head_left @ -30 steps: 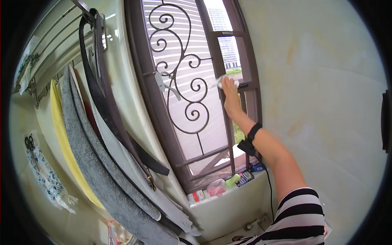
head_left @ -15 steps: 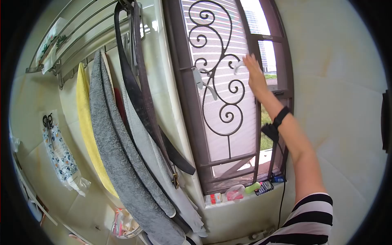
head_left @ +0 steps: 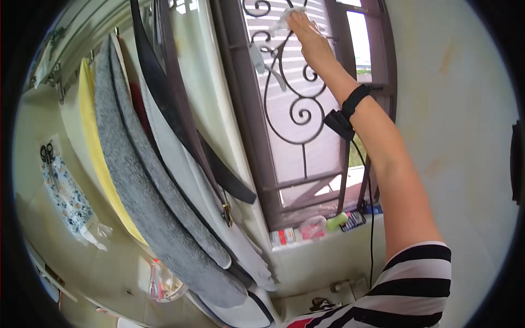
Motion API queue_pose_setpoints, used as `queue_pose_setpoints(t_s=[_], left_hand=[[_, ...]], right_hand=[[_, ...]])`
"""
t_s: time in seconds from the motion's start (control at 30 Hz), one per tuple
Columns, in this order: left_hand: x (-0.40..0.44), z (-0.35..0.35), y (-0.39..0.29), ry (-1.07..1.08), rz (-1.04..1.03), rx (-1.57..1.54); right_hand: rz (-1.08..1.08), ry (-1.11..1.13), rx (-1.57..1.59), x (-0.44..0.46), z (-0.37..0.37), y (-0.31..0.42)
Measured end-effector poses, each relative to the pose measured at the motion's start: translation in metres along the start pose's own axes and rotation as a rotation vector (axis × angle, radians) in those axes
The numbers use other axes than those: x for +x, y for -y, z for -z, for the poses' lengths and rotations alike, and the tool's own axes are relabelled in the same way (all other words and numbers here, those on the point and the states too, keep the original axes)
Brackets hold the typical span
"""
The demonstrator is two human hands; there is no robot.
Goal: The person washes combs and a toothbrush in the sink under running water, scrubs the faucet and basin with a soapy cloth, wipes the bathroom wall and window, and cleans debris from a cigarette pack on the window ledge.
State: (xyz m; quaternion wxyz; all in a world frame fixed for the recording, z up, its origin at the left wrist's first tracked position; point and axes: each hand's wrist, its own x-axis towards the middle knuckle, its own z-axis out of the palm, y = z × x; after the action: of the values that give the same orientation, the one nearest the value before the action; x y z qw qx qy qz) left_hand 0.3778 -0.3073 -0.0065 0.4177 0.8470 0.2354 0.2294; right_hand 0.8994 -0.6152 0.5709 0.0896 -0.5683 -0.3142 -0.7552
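My right hand (head_left: 311, 44) is raised at the upper part of the window grille (head_left: 302, 113), a dark frame with curled iron scrolls. Its fingers press on a crumpled white cloth or tissue (head_left: 285, 21), mostly spread out beyond the fingertips against the bars. A black strap with a small black box (head_left: 340, 124) circles my right wrist, and a cable (head_left: 371, 229) hangs from it. Just left of the hand is a pale window handle (head_left: 257, 58). My left hand does not show.
Towels (head_left: 145, 169) and dark belts (head_left: 175, 115) hang from a metal rack at left. On the sill stand a pink item in plastic (head_left: 313, 228), a green bottle (head_left: 337, 221) and small boxes (head_left: 283, 236). A floral pouch (head_left: 66, 199) with scissors hangs on the tiled wall.
My right hand has moved left and up across the grille with the white cloth, away from the window's right edge. The camera view has shifted, so the towels and sill sit higher.
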Motion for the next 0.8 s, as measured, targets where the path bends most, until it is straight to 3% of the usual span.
queue_pose_setpoints(t_s=[0.13, 0.17, 0.2, 0.27, 0.3, 0.37, 0.4, 0.43, 0.47, 0.53, 0.63, 0.7, 0.8], left_hand=[[-0.001, 0.013, 0.004, 0.028, 0.005, -0.099], [-0.002, 0.014, 0.003, 0.026, -0.007, -0.064], [-0.004, 0.015, 0.002, 0.024, -0.018, -0.027], [-0.009, 0.013, 0.010, 0.022, 0.019, -0.073], [-0.012, 0.012, 0.013, 0.023, 0.053, -0.118], [-0.009, 0.006, 0.014, 0.020, 0.041, -0.079], [-0.013, 0.008, 0.013, 0.018, 0.026, -0.040], [-0.011, 0.018, -0.022, 0.056, 0.094, 0.116], [-0.015, 0.016, -0.013, 0.077, 0.112, 0.126], [-0.014, 0.004, 0.012, 0.044, 0.037, 0.031], [-0.011, 0.009, -0.003, 0.085, 0.101, 0.003], [-0.009, 0.004, -0.005, 0.076, 0.170, -0.026], [-0.012, -0.002, 0.005, 0.037, 0.235, -0.107]], right_hand=[[0.035, -0.049, 0.115, 0.016, 0.005, -0.013], [0.102, 0.198, 0.254, 0.034, 0.014, -0.027], [0.104, 0.200, 0.256, 0.045, 0.024, -0.023], [-0.505, 0.246, 0.375, 0.055, 0.043, -0.007], [-0.507, 0.251, 0.376, 0.054, 0.052, 0.003], [-0.494, 0.031, 0.315, 0.039, 0.066, 0.025], [-0.511, 0.052, 0.315, 0.018, 0.065, 0.031], [-0.419, 0.063, 0.280, -0.011, 0.061, 0.035], [-0.324, 0.076, 0.247, -0.040, 0.056, 0.038], [-0.100, -0.106, 0.167, -0.099, 0.043, 0.041], [-0.189, -0.022, 0.183, -0.181, 0.057, 0.060], [-0.410, 0.170, 0.111, -0.242, 0.068, 0.073], [-0.413, 0.279, 0.227, -0.331, 0.076, 0.097]])
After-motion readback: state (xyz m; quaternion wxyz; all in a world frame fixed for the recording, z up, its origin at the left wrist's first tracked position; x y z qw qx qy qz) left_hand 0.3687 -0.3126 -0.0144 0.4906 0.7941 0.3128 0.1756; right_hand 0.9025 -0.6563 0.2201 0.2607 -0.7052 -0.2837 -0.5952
